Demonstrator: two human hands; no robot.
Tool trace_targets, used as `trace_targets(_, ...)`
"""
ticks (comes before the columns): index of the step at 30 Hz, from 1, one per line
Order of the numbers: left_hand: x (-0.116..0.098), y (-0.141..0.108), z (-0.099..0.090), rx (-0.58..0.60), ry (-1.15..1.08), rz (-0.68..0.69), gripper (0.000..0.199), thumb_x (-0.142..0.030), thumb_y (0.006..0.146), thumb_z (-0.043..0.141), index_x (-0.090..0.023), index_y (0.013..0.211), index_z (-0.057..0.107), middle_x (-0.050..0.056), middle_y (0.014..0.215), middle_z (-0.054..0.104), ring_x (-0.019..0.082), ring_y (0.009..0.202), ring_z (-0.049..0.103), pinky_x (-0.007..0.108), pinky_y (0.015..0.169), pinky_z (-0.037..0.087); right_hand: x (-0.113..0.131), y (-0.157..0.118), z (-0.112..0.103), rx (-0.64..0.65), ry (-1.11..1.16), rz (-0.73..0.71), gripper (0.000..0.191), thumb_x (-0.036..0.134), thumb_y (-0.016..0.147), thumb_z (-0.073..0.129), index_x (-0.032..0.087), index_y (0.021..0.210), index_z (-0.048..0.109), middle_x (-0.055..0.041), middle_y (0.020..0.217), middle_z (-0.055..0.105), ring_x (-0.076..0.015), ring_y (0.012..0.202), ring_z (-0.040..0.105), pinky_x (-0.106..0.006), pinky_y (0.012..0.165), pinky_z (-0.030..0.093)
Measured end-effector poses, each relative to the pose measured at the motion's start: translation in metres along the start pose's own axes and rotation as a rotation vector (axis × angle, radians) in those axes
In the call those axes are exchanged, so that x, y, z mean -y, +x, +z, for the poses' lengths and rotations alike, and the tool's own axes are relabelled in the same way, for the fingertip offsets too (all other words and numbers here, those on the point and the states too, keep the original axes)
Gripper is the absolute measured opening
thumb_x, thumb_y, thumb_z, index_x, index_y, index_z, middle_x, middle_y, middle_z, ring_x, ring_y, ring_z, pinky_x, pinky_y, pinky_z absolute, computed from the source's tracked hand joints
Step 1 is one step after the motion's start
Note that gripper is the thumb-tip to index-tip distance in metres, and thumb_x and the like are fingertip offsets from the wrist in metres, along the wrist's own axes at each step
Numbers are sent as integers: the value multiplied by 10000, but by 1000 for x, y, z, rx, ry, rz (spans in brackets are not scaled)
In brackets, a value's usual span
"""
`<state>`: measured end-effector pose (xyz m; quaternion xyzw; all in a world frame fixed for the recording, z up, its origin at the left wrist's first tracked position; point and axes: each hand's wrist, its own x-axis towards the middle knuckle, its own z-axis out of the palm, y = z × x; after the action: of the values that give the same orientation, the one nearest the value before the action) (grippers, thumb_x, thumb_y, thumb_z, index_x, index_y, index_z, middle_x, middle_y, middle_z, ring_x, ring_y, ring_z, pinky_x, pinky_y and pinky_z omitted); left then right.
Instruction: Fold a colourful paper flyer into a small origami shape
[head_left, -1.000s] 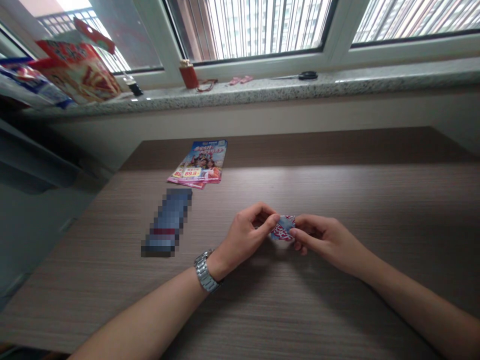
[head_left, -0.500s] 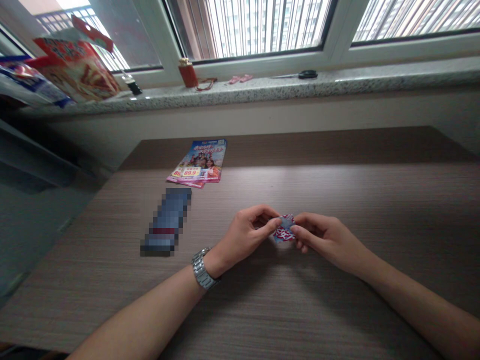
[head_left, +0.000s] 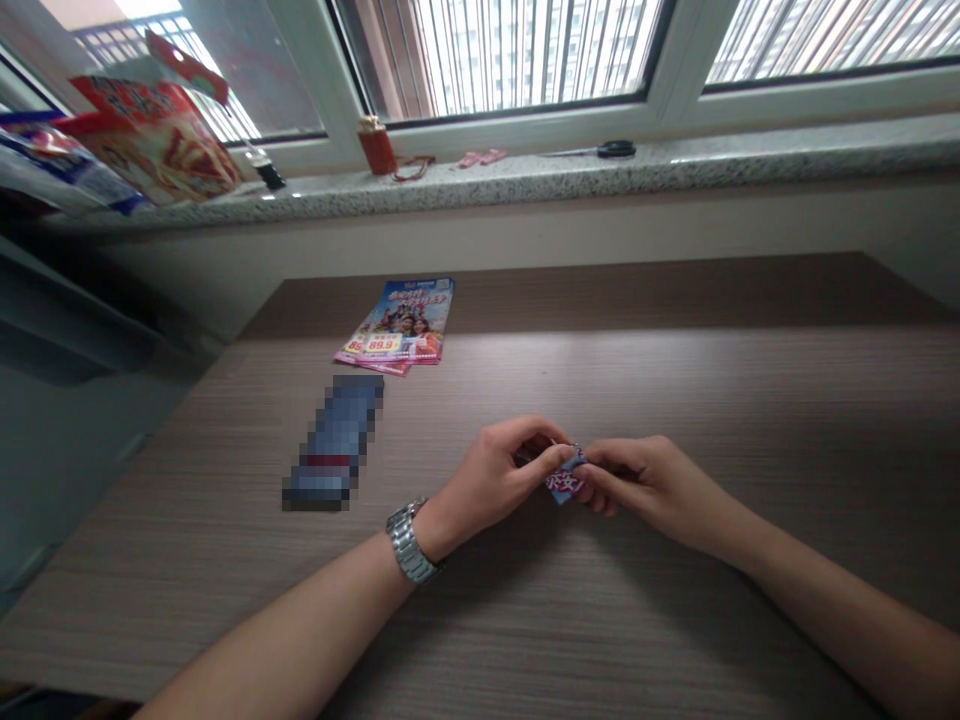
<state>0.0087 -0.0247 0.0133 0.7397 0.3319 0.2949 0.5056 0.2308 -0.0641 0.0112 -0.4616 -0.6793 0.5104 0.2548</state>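
Between my two hands is a small folded piece of printed paper [head_left: 564, 487], blue with red and white lettering. My left hand [head_left: 517, 465] pinches its left and upper side between thumb and fingers; a metal-band watch [head_left: 411, 542] is on that wrist. At the paper's right edge, my right hand [head_left: 637, 478] grips it between thumb and forefinger, the other fingers curled beneath. Both hands are just above the wood-grain table [head_left: 510, 620]. The fingers hide part of the paper, so its full shape cannot be made out.
A stack of colourful flyers [head_left: 409, 325] lies at the table's back left. Nearer is a pixelated dark-blue oblong [head_left: 334, 445]. On the granite sill [head_left: 712, 160] are a red lighter-like object [head_left: 376, 147], pink bits [head_left: 482, 158], black-handled scissors [head_left: 615, 149] and food bags [head_left: 161, 140].
The paper has tilted and less of it shows now. My left hand has shifted slightly right and my fingertips are closer together. The flyers and the blurred oblong stay put.
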Motion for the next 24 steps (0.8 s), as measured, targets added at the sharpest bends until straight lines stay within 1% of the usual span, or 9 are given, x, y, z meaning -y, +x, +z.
trace_targets(3, -1, 0, -1, 9, 53, 4, 217, -349, 1003, 593, -151, 973, 678, 33, 879, 696, 126, 790, 629, 213, 723, 484, 1, 0, 1, 21, -18, -27, 343, 432, 1014, 531, 171, 860, 693, -16, 731, 693, -121, 617, 648, -235, 604, 532)
trace_targets(6, -1, 0, -2, 7, 67, 20, 199, -334, 1003, 595, -156, 957, 669, 19, 866, 684, 114, 778, 618, 197, 710, 473, 0, 1, 3, 25, -12, -24, 343, 424, 1016, 527, 171, 845, 683, -11, 722, 683, -118, 608, 639, -233, 589, 521)
trace_targets(12, 1, 2, -2, -26, 47, 17, 198, -335, 1005, 593, -154, 983, 669, 20, 860, 673, 117, 775, 614, 201, 697, 471, -2, 1, 6, -45, 42, -4, 340, 439, 1014, 523, 173, 896, 700, -18, 738, 696, -135, 647, 663, -249, 631, 544)
trace_targets(17, -2, 1, -1, -16, 56, 9, 197, -339, 1005, 597, -158, 973, 666, 20, 868, 680, 118, 786, 625, 204, 712, 478, -3, 1, 9, -121, 90, 37, 298, 468, 975, 583, 191, 959, 695, -21, 762, 719, -153, 659, 685, -263, 633, 567)
trace_targets(24, -4, 0, -1, 11, 61, 20, 193, -329, 1008, 593, -155, 967, 668, 21, 856, 675, 117, 772, 618, 205, 701, 474, -3, 0, 7, -98, 23, 13, 311, 464, 1009, 529, 189, 964, 669, -15, 733, 693, -142, 623, 656, -257, 612, 541)
